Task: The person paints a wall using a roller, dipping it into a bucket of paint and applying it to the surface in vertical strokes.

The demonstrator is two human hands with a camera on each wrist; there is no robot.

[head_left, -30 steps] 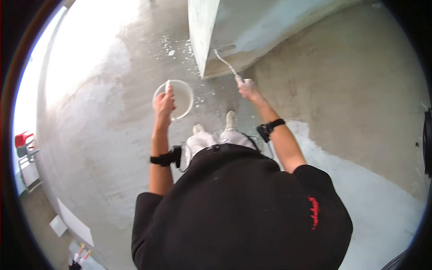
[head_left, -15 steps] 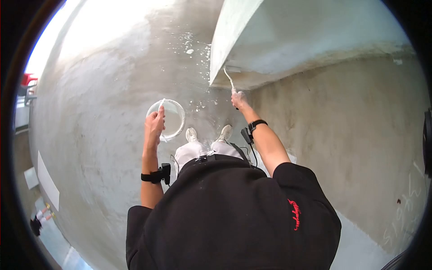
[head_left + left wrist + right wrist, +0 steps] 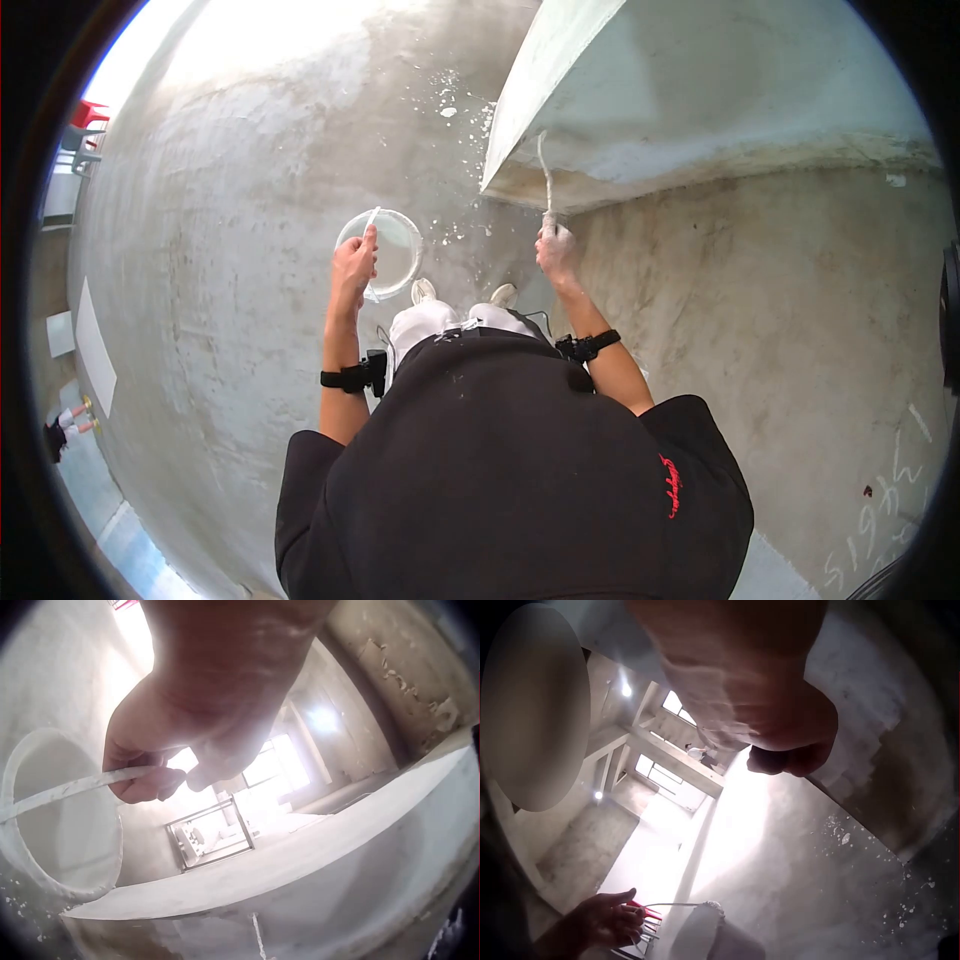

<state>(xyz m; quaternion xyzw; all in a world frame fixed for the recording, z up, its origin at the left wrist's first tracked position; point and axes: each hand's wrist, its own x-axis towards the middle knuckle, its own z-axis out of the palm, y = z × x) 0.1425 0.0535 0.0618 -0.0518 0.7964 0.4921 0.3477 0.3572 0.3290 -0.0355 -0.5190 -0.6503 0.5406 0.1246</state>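
My left hand (image 3: 352, 265) grips the white strip handle (image 3: 75, 791) of a round bucket (image 3: 419, 248). The bucket hangs beside my shins, pale liquid in its bottom. Whitened fingers of my right hand (image 3: 557, 250) curl round the dark grip of a paint roller. The roller's paint-crusted rod (image 3: 545, 170) reaches up to a partly whitened wall face (image 3: 690, 120), its tip overlapping the lower part of that face. The roller's sleeve is hard to make out against the pale wall. In the left wrist view, the rod stands in front of the same wall.
The wall's white edge (image 3: 535, 80) comes to a corner ahead of my feet. White splatters (image 3: 448, 112) dot the grey floor beside it. A bare brown wall (image 3: 740, 270) runs along my right. Far left are a red chair (image 3: 90, 113), a white panel (image 3: 95, 350) and another person (image 3: 68, 430).
The roller's rod has shifted along the wall face, and its sleeve shows less than half a second ago. My view has turned and moved; the bucket stays in my left hand.
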